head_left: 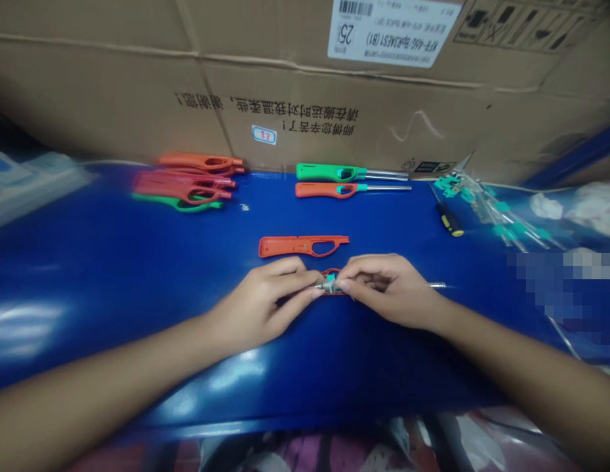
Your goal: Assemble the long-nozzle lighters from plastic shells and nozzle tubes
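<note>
Just in front of the loose orange shell half (304,246), your forearms reach in over the blue table (113,275). Your left hand (265,298) and right hand (388,288) meet knuckles-up, thumb and forefinger of each pinched on a small metal-and-teal piece (329,284) lying over a second shell, mostly hidden. Behind the shell half stands a cardboard box wall (138,98), with two assembled lighters (349,173) at its foot, a heap of shells (187,183) to the left and a screwdriver (450,219) to the right.
</note>
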Demonstrator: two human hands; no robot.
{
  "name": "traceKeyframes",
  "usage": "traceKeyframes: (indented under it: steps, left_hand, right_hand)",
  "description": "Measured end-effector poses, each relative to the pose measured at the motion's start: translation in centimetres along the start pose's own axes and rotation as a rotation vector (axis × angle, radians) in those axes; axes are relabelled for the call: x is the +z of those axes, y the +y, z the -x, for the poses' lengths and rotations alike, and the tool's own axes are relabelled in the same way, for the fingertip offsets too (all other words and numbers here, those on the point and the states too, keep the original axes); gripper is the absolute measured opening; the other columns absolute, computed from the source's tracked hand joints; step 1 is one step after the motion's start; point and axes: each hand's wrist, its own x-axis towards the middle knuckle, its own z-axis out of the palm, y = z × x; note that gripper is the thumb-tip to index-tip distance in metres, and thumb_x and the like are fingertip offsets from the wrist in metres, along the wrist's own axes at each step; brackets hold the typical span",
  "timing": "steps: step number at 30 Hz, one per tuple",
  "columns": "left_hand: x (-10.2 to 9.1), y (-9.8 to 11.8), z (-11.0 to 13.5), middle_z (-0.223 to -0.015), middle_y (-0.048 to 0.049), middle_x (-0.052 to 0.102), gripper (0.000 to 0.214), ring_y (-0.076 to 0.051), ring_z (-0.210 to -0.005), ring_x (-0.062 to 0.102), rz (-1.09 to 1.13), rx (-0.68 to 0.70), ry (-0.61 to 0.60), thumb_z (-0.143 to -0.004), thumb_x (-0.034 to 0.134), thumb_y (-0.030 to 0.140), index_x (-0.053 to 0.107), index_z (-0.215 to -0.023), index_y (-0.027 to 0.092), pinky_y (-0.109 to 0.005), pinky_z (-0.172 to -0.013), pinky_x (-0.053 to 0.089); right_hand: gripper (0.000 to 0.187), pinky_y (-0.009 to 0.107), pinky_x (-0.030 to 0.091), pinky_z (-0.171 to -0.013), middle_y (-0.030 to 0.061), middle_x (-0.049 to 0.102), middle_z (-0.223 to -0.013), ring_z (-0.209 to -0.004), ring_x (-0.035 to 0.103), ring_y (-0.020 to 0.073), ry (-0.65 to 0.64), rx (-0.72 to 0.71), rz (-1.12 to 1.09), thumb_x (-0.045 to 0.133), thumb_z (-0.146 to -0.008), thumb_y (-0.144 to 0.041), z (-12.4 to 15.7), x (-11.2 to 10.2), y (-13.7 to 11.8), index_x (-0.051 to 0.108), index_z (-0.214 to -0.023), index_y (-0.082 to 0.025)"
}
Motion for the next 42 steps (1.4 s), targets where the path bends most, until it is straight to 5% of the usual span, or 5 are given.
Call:
traceKeyframes:
  steps: [24, 42]
  left_hand:
    - [0.18, 0.02, -0.15, -0.087, -0.0032, 0.062, 0.022, -0.011, -0.077, 0.059, -0.002, -0.014, 0.052, -0.1, 0.056, 0.017, 0.072, -0.115, 0.014, -0.023, -0.071, 0.047]
    - [0.24, 0.12, -0.46, -0.091, -0.0051, 0.069, 0.022, -0.013, -0.08, 0.064, -0.01, -0.008, 0.07, -0.101, 0.055, 0.022, 0.073, -0.113, 0.016, -0.024, -0.073, 0.051]
  right_hand:
    - [0.023, 0.024, 0.047, -0.06, 0.0046, 0.07, -0.077, -0.065, 0.06, 0.0118, 0.049, 0.113, -0.141, 0.069, -0.084, -0.038, -0.54, 0.31, -0.25, 0.071, -0.087, -0.015]
    - [0.026, 0.023, 0.037, -0.048, 0.0013, 0.061, -0.062, -0.051, 0.049, 0.0091, 0.098, 0.129, -0.044, 0.067, -0.083, -0.041, -0.6, 0.71, -0.55, 0.071, -0.081, -0.015]
